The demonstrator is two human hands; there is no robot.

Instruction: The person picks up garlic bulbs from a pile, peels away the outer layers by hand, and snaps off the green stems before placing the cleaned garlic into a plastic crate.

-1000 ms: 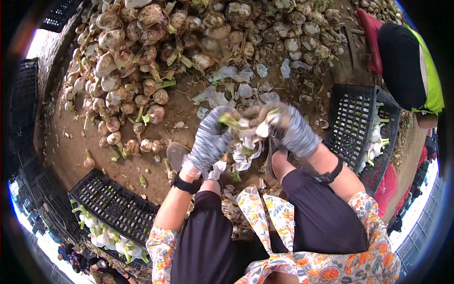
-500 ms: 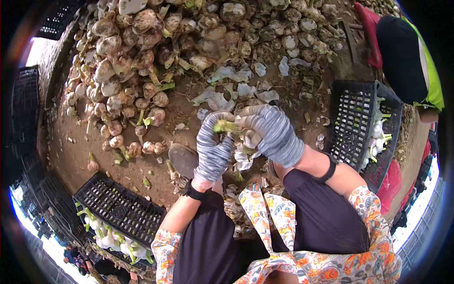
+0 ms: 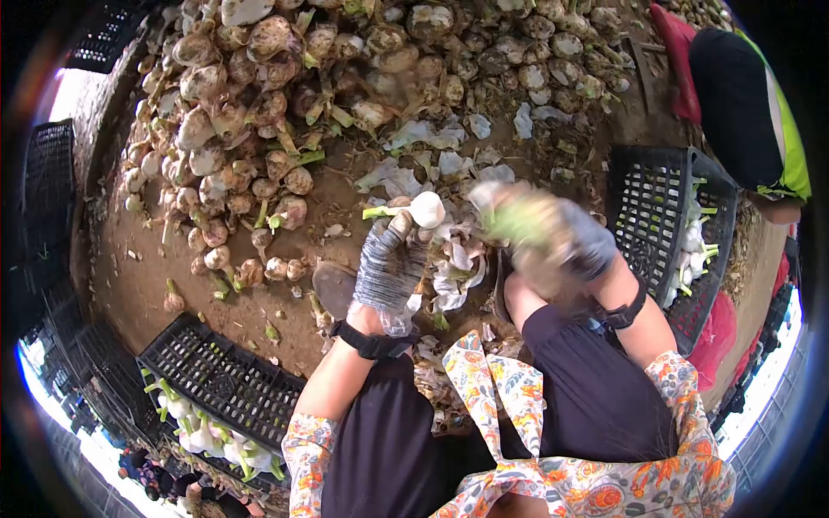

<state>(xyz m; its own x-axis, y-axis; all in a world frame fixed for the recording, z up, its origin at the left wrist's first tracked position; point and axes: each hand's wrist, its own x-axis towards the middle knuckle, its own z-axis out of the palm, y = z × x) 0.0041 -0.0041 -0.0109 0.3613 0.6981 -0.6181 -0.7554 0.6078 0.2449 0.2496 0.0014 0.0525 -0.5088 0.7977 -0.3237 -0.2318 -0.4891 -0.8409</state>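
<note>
The white peeled garlic bulb with a short green stalk sits at the centre of the view, above the brown soil floor. It is pinched at its base between the thumb and fingertips of the left hand in a grey mottled knit glove, with the stalk pointing left. Half a second ago both hands met on the bulb. The right hand in a matching grey glove has since separated and now lies well apart to the right, over the person's knee. Motion blur covers that hand: a greenish-brown smear shows at its fingers, and whether they are closed on anything cannot be told. White papery peel scraps lie on the ground below the bulb. The heap of unpeeled, soil-stained bulbs fills the upper part, unchanged. A black plastic lattice crate on the right holds white bulbs, as does a second black lattice crate at lower left. Another person in black and yellow-green clothing is partly cut off at upper right
</note>
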